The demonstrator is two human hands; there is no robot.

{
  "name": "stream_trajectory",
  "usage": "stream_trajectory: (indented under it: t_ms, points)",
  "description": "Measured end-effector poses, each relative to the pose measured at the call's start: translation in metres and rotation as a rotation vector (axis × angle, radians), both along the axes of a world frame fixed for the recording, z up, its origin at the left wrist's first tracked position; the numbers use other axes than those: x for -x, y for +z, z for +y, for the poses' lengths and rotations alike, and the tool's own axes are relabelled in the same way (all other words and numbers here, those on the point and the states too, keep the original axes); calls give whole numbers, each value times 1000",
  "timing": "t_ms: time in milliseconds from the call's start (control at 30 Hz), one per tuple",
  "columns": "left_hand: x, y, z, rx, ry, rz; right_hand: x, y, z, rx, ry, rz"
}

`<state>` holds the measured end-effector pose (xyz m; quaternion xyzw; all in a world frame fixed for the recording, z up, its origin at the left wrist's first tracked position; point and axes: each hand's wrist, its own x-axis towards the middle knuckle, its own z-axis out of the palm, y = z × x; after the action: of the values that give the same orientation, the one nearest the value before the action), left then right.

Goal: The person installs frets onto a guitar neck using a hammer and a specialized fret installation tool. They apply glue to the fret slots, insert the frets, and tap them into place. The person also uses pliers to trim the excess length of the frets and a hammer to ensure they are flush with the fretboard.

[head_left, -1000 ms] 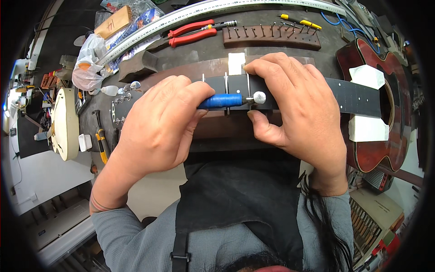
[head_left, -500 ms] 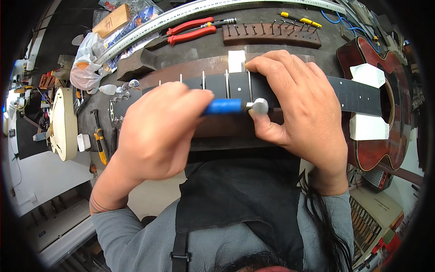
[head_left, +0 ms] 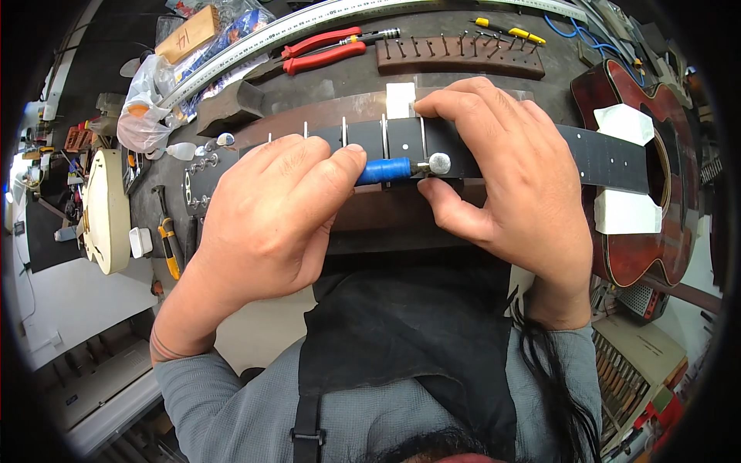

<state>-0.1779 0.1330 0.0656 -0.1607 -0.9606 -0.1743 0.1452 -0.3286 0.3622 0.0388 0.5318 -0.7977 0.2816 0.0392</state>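
Note:
A red acoustic guitar [head_left: 664,193] lies across the dark bench, its black fretboard [head_left: 602,158] running left toward the headstock [head_left: 197,181]. My left hand [head_left: 270,216] grips a small tool with a blue handle [head_left: 384,170] and a round metal head [head_left: 439,163] that rests on the fretboard beside a metal fret [head_left: 423,137]. My right hand [head_left: 502,185] lies over the neck, with its fingertips on the far edge and its thumb under the tool's head. White tape pieces [head_left: 624,123] flank the fretboard near the sound hole.
Red-handled pliers [head_left: 320,50], a long steel ruler [head_left: 255,42] and a wooden rack of small tools [head_left: 459,54] lie at the back of the bench. Plastic bags [head_left: 147,108] sit far left. A cream guitar body [head_left: 104,208] and a yellow-handled tool [head_left: 168,239] lie left.
The blue-handled tool slid a little right along the fretboard and its metal head now sits past the fret by my right thumb. Both hands stayed on the neck.

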Motion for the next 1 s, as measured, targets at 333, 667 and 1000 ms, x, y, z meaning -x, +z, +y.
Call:
stream_trajectory:
  t_ms: [333,667,1000]
  points:
    - [2,4,-5,61,25,-71,2,4,1,-10,9,3]
    - [5,-2,-12,-117,42,54,5,4,3,-4,30,-24]
    - [3,-3,-4,-222,162,53,7,5,2,-21,44,-39]
